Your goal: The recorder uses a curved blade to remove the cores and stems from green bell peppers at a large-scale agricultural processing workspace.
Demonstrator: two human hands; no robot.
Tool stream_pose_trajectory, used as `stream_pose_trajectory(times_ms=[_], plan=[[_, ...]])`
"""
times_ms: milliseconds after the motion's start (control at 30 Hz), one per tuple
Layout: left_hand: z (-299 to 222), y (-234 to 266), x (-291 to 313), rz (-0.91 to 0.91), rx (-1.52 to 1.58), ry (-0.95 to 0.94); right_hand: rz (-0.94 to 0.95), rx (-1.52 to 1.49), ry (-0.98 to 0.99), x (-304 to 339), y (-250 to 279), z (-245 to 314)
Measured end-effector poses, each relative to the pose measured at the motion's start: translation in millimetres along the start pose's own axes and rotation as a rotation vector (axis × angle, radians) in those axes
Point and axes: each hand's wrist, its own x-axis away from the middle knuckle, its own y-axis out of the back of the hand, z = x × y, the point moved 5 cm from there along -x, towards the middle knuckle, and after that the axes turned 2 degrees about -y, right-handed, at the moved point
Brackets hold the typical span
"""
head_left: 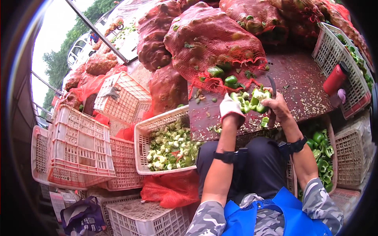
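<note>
Over the dark red board point(291, 78), my left hand point(230, 107), in a white glove, is closed on a cut-open green bell pepper point(245, 103). Close beside it, my bare right hand point(278, 107) grips a knife point(272, 84) with a dark, curved blade pointing away from me. The fingers of that hand also touch a pepper piece point(260, 97) with its pale inside showing. Beyond my hands, whole green peppers point(231, 80) lie at the mouth of a red mesh sack point(212, 39). Below my right hand a small pepper piece point(264, 122) rests on the board.
Left of my knees stands a crate point(142, 151) of pale pepper cores point(173, 145). Hollowed green peppers point(323, 157) fill another crate at my right. A red cylindrical container point(334, 78) leans by a crate at the board's right edge. Stacked crates point(80, 145) stand farther left.
</note>
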Motion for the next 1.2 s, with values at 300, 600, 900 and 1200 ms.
stream_pose_trajectory(times_ms=[300,600,900,1200], plan=[[23.8,-6.2,-9.6,-0.317,0.08,0.015,0.11,0.101,0.048,1.9,-22.0,14.0],[-24.4,-21.0,14.4,0.459,1.479,0.452,0.326,0.313,0.221,4.8,-50.5,26.0],[-21.6,-2.5,17.3,0.283,-0.176,-0.367,0.165,1.013,0.587,14.8,-58.6,51.9],[-8.7,-16.2,14.4,0.238,-0.722,-0.584,0.196,1.239,0.639,15.5,-64.3,46.2]])
